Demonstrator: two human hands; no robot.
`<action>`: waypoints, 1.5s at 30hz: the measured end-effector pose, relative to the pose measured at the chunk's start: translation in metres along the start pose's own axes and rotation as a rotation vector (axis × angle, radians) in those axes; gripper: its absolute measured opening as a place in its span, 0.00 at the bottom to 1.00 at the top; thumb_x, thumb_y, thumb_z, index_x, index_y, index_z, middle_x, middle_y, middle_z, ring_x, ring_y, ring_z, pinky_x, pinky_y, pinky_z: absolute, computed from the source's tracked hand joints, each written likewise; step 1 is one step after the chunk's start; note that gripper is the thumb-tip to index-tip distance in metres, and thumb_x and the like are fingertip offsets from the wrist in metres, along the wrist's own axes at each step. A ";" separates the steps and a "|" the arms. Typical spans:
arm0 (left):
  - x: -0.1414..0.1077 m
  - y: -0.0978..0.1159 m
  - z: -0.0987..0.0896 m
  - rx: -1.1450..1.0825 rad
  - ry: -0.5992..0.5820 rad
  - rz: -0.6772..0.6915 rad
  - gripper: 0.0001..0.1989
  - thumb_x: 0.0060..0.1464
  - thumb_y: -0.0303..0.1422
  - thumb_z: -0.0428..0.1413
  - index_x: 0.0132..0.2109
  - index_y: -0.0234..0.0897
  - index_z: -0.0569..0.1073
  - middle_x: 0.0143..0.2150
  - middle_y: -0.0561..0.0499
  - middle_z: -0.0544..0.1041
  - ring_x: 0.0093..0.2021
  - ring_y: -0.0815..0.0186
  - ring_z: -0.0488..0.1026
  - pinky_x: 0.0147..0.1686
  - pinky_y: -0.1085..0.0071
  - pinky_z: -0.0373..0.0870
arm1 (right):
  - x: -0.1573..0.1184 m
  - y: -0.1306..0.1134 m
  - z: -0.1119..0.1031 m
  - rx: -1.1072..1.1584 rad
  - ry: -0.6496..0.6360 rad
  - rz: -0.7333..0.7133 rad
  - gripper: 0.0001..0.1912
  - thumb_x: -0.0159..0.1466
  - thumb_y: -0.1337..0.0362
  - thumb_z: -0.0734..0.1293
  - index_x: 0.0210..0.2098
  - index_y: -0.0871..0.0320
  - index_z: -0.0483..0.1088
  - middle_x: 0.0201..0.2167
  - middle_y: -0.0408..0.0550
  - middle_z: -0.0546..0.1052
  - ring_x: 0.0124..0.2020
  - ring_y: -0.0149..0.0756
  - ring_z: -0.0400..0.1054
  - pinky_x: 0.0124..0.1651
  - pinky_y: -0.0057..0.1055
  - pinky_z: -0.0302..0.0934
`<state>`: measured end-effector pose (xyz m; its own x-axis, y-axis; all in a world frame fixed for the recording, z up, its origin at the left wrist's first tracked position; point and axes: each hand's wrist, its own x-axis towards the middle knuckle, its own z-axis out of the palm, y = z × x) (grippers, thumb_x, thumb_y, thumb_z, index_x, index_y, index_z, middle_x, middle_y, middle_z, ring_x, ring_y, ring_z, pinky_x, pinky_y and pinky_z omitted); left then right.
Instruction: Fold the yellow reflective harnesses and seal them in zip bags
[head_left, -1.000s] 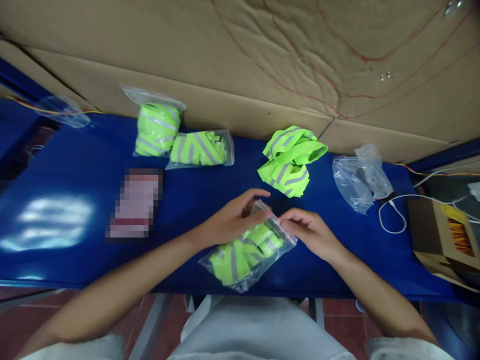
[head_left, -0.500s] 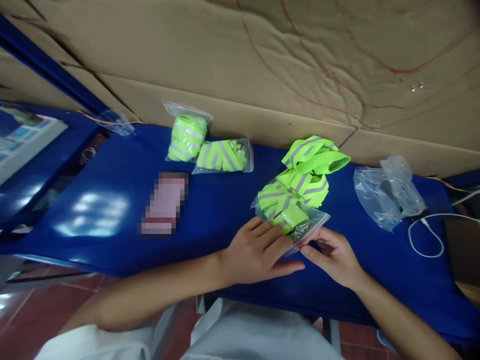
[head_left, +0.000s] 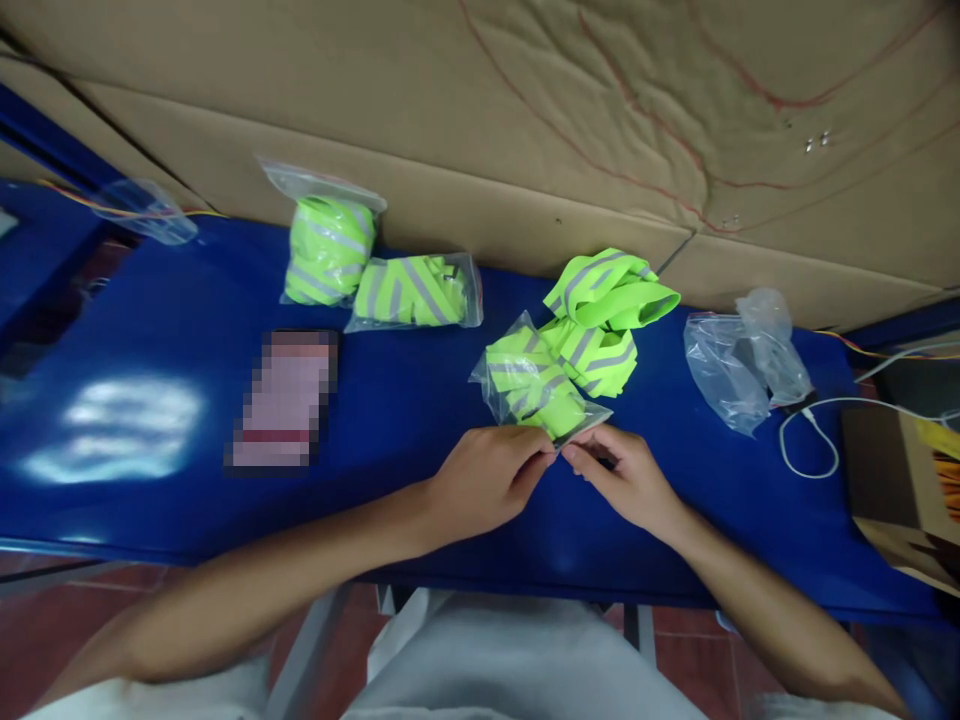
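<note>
A clear zip bag with a folded neon-yellow reflective strap inside lies on the table in front of me. My left hand pinches the bag's near edge between thumb and fingers. Close beside it, my right hand also pinches that edge, its fingertips almost touching the left ones. Just behind the bag are loose reflective straps, yellow with grey stripes. Two filled bags stand farther left: an upright one and a flat one.
A phone with a blurred-out screen lies left on the blue table. Crumpled empty plastic bags and a white cable are on the right, near a cardboard box. A cardboard-covered wall rises behind.
My left hand has gone from lying spread over the bag to pinching its edge next to my right hand. The view has shifted slightly, showing more of the box at right.
</note>
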<state>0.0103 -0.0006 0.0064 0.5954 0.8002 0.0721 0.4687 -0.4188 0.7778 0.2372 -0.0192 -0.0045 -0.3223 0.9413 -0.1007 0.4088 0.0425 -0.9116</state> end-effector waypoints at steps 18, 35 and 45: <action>-0.004 -0.002 0.012 -0.139 0.093 0.088 0.07 0.66 0.27 0.51 0.38 0.36 0.71 0.26 0.57 0.71 0.23 0.74 0.67 0.27 0.75 0.58 | -0.007 -0.011 -0.004 -0.250 0.036 -0.269 0.06 0.72 0.65 0.66 0.38 0.57 0.73 0.28 0.43 0.77 0.27 0.29 0.71 0.32 0.26 0.62; -0.001 0.002 -0.010 -0.150 0.333 0.243 0.02 0.67 0.26 0.56 0.44 0.36 0.73 0.29 0.59 0.74 0.23 0.79 0.66 0.25 0.82 0.60 | -0.009 -0.014 -0.011 -0.224 0.208 -0.274 0.10 0.72 0.64 0.67 0.32 0.57 0.69 0.24 0.37 0.68 0.24 0.25 0.62 0.31 0.23 0.57; 0.015 -0.029 -0.023 0.648 0.169 0.544 0.34 0.59 0.53 0.63 0.66 0.45 0.69 0.68 0.38 0.71 0.70 0.42 0.65 0.68 0.43 0.59 | 0.001 -0.003 -0.016 -0.488 0.242 -0.028 0.18 0.69 0.47 0.69 0.36 0.57 0.74 0.24 0.40 0.75 0.23 0.29 0.67 0.30 0.27 0.56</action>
<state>-0.0093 0.0338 -0.0002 0.7642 0.4491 0.4629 0.4572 -0.8835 0.1022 0.2493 -0.0135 0.0040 -0.1567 0.9853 0.0676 0.7705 0.1648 -0.6158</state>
